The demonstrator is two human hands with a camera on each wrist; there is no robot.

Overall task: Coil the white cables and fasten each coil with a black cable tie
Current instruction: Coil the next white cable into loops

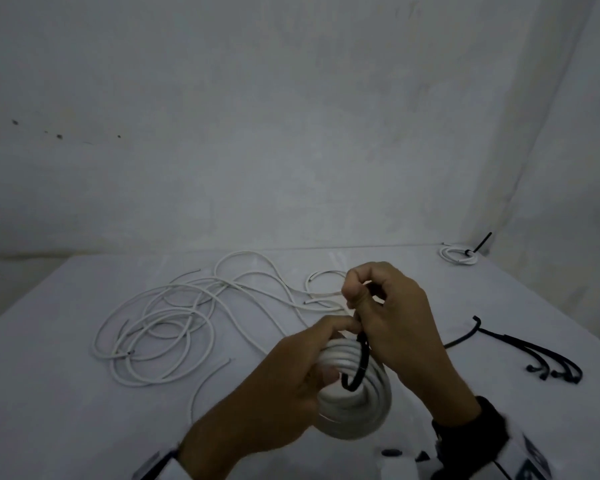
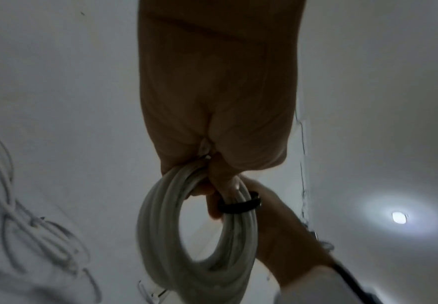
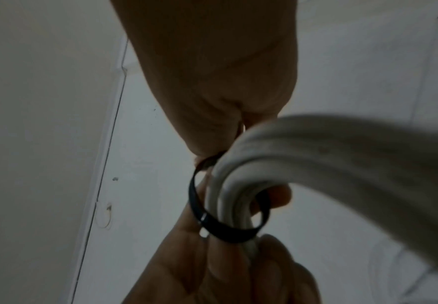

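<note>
Centrally, above the bench, a white coil is held by the left hand, whose fingers are curled round its strands. A black tie is looped round the coil; its end is pinched by the right hand, fingers pressed together on it. Loose cables are spread on the bench left of the coil. Spare ties are laid right of it. A tied coil is placed at the far right corner.
</note>
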